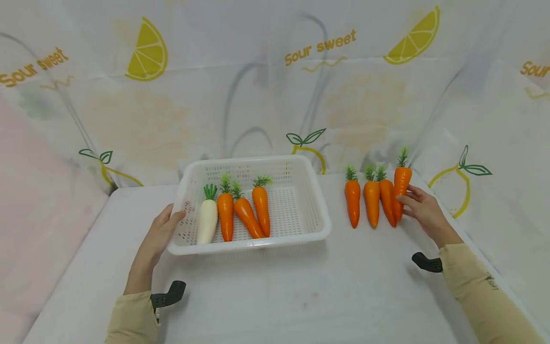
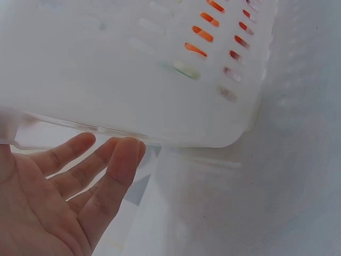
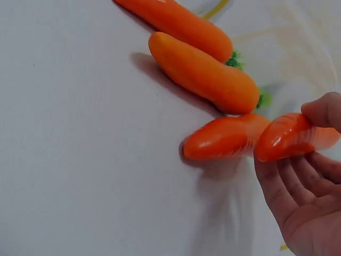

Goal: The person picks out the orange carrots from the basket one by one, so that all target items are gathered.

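Note:
A white perforated plastic basket (image 1: 320, 210) holds a white radish (image 1: 207, 220) and three carrots (image 1: 244, 215). My left hand (image 1: 161, 229) is at its left rim, thumb tip overlapping the rim in the head view. The left wrist view shows the fingers (image 2: 74, 160) loosely bent against the basket's edge, palm visible. On the right, my right hand (image 1: 425, 215) pinches a carrot (image 1: 402, 181) between thumb and fingers, its green top pointing away. The held carrot overlaps a neighbouring carrot (image 3: 224, 138) that lies on the table.
Two more carrots (image 1: 353, 203) lie left of that neighbour, tops toward the back. A white cloth (image 1: 292, 296) covers the table. Behind hangs a sheet (image 1: 258, 95) printed with lemons and lettering. Black curved camera mounts (image 1: 169, 294) are strapped to both wrists.

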Available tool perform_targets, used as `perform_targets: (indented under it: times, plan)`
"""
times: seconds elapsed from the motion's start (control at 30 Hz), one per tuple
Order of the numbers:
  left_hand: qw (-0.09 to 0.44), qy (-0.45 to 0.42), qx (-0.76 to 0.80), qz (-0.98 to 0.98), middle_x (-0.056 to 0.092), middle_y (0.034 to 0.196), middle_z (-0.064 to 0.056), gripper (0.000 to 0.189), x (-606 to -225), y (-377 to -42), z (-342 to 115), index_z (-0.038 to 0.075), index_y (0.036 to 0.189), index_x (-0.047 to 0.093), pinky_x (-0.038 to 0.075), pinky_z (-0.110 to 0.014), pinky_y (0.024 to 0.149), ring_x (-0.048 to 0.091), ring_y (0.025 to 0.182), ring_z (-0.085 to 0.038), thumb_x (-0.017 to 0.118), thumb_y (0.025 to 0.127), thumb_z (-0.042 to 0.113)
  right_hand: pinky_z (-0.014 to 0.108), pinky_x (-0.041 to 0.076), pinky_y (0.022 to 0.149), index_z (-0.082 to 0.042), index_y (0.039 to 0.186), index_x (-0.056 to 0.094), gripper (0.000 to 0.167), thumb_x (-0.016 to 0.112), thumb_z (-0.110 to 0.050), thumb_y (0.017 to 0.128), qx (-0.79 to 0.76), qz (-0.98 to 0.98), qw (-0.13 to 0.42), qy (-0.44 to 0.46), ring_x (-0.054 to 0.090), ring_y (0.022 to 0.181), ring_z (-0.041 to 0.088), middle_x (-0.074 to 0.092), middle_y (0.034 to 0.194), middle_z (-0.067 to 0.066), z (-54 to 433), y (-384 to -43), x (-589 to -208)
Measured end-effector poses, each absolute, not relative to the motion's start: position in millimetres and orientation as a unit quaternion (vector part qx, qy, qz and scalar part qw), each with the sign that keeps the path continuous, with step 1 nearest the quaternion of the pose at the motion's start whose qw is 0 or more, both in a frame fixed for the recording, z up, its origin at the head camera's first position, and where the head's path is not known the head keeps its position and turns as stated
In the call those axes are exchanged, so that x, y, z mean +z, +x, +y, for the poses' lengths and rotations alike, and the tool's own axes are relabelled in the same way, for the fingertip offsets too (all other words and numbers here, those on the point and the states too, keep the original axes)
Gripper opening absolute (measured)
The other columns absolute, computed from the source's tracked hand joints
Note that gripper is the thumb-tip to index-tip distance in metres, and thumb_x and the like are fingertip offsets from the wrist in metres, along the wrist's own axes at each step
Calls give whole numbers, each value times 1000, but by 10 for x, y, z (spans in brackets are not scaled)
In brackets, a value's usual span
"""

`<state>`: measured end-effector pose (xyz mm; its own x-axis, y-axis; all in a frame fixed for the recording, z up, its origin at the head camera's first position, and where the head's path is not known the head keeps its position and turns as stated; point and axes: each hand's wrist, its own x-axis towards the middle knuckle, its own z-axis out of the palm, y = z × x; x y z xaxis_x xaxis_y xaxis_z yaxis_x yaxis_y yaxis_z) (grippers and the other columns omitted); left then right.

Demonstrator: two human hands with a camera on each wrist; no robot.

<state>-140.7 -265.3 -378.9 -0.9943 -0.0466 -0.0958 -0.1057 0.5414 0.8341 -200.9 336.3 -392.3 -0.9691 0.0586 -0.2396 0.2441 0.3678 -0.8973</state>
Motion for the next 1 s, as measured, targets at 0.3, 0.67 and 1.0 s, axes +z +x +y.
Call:
perform_targets:
  times: [0.3, 0.67, 1.0]
  plan:
    - [27, -43, 473, 880, 48, 134, -30, 56, -3791, -1399, -2658, 7, 147, 27, 53, -32, 69, 63, 100, -35, 27, 101, 39, 12, 47, 70, 1, 150, 8, 83, 47, -47, 94, -483, 860, 106, 128, 52, 99, 8, 25, 150, 31, 3547, -2047, -3967]
    - [30, -42, 476, 878, 50, 131, -29, 56, -3800, -1409, -2661, 6, 147, 28, 50, -28, 67, 64, 93, -24, 27, 101, 39, 51, 38, 103, 7, 148, 10, 91, 47, -54, 92, -427, 887, 123, 123, 39, 126, 43, 24, 147, 34, 3589, -2120, -4071]
    - [31, -42, 474, 879, 49, 132, -29, 56, -3781, -1410, -2654, 5, 146, 28, 50, -28, 69, 63, 97, -30, 27, 101, 38, 56, 36, 100, 10, 144, 17, 82, 45, -49, 95, -359, 924, 111, 73, 35, 124, 50, 27, 142, 37, 3581, -2172, -4086]
